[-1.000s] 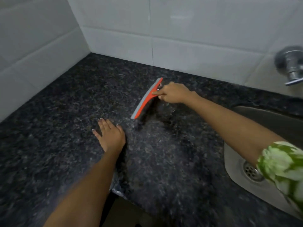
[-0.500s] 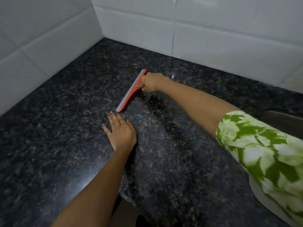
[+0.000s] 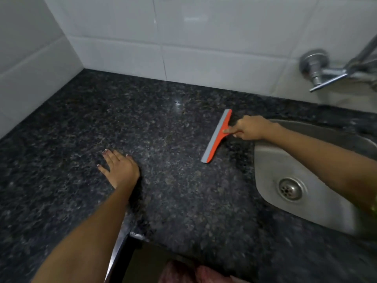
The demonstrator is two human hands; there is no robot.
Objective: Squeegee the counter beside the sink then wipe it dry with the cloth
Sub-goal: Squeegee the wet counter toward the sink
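Note:
An orange squeegee (image 3: pixel 217 136) with a grey rubber blade lies with its blade on the dark speckled granite counter (image 3: pixel 163 123), just left of the steel sink (image 3: pixel 271 160). My right hand (image 3: pixel 250 128) is closed around its handle, right at the sink's left rim. My left hand (image 3: pixel 120 168) rests flat on the counter with fingers spread, well left of the squeegee and nearer the front edge. A reddish cloth-like thing (image 3: pixel 187 272) shows below the counter's front edge; I cannot tell what it is.
White tiled walls (image 3: pixel 204 48) close the counter at the back and left, meeting in a corner. A chrome tap (image 3: pixel 324 72) juts from the wall above the sink. The sink drain (image 3: pixel 289 188) is visible. The counter's front edge has a notch near my left forearm.
My right hand has pulled the squeegee from the far middle of the counter rightward to the sink's edge. The left hand stays flat on the counter. The view has swung back toward the sink.

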